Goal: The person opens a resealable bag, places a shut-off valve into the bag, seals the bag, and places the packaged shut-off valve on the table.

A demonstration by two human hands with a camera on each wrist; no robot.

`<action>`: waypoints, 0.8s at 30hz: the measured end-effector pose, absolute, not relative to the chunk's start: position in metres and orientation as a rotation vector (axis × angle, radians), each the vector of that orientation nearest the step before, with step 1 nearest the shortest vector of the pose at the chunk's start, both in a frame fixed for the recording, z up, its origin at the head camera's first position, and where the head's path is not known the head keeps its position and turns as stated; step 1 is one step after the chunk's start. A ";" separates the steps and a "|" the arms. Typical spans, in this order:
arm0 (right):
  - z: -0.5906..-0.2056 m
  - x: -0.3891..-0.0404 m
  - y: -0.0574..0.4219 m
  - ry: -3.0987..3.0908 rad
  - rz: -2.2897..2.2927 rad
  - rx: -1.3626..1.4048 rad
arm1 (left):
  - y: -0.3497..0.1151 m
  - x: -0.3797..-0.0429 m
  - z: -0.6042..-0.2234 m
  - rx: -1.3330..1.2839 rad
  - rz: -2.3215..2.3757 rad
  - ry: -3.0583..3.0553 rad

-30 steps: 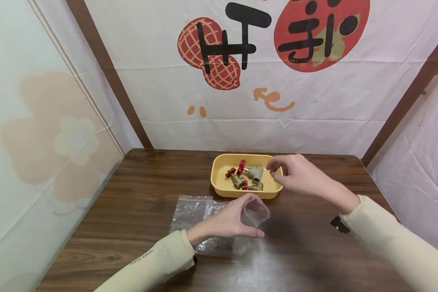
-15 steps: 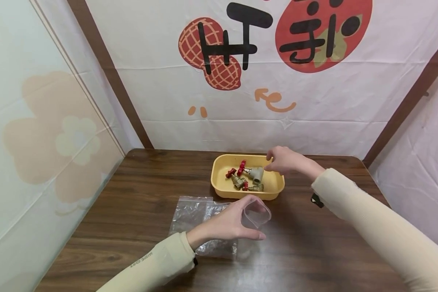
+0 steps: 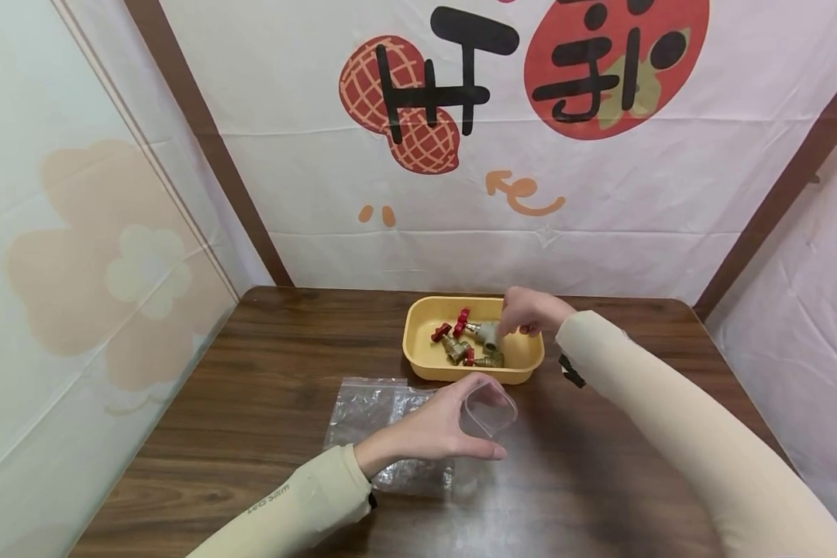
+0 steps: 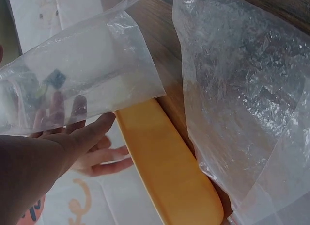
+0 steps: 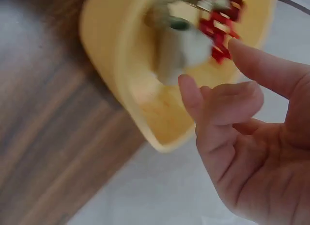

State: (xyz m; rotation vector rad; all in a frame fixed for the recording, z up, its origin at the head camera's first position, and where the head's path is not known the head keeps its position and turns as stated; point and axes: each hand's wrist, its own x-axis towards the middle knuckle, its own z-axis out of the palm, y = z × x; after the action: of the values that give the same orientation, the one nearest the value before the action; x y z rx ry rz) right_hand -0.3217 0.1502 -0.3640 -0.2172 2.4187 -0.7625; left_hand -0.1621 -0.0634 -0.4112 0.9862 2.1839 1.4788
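My left hand (image 3: 428,426) holds a clear plastic bag (image 3: 488,411) with its mouth spread between thumb and fingers. Through the film of the bag (image 4: 121,60), several fingers show in the left wrist view. Over the right end of a yellow basket (image 3: 460,374) is my right hand (image 3: 533,311), fingers bent and nothing between them. Its fingertips are right by a grey valve (image 5: 186,53) with a red handle, blurred in the right wrist view. Two brass valves, one at the left (image 3: 453,349) and one near the front wall (image 3: 490,360), lie in the basket too.
Flat clear zip bags (image 3: 366,403) lie on the brown wooden table (image 3: 272,387), partly under my left forearm and hand. A printed white cloth (image 3: 321,256) hangs behind the table's back edge, with more cloth at both sides.
My right hand has moved left and down from the basket's right rim to over the grey valve, its fingers reaching into the basket. The left hand and the bag have stayed put.
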 end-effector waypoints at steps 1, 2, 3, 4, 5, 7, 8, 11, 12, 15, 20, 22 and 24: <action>-0.368 -0.323 0.148 2.418 -0.734 -0.210 | -0.064 -0.162 -0.411 0.987 1.481 2.181; -0.372 -0.324 0.146 2.412 -0.698 -0.192 | -0.064 -0.162 -0.411 0.986 1.482 2.177; -0.375 -0.324 0.144 2.399 -0.667 -0.178 | -0.064 -0.162 -0.411 0.984 1.480 2.176; -0.378 -0.324 0.142 2.386 -0.640 -0.170 | -0.064 -0.162 -0.410 0.983 1.480 2.172; -0.380 -0.323 0.140 2.376 -0.614 -0.165 | -0.064 -0.161 -0.410 0.982 1.479 2.171; -0.383 -0.322 0.138 2.362 -0.577 -0.161 | -0.065 -0.161 -0.410 0.986 1.476 2.169; -0.384 -0.322 0.136 2.355 -0.559 -0.158 | -0.065 -0.161 -0.409 0.987 1.473 2.173; -0.386 -0.320 0.134 2.336 -0.532 -0.140 | -0.066 -0.161 -0.408 0.996 1.465 2.181; -0.387 -0.320 0.134 2.329 -0.524 -0.129 | -0.067 -0.161 -0.407 0.999 1.463 2.182; -0.390 -0.320 0.133 2.290 -0.525 -0.107 | -0.067 -0.161 -0.408 0.996 1.460 2.181; -0.397 -0.320 0.135 2.283 -0.532 -0.113 | -0.068 -0.161 -0.408 0.989 1.458 2.172; -0.399 -0.320 0.136 2.314 -0.539 -0.119 | -0.068 -0.161 -0.409 0.987 1.459 2.169; -0.401 -0.319 0.136 2.354 -0.540 -0.133 | -0.068 -0.161 -0.410 0.988 1.451 2.177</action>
State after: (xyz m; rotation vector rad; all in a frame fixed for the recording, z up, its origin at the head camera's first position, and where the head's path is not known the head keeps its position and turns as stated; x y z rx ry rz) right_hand -0.3190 0.1364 -0.4015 -0.1330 2.3537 -0.5397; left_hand -0.1612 -0.0675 -0.4098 0.9882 2.1767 1.4508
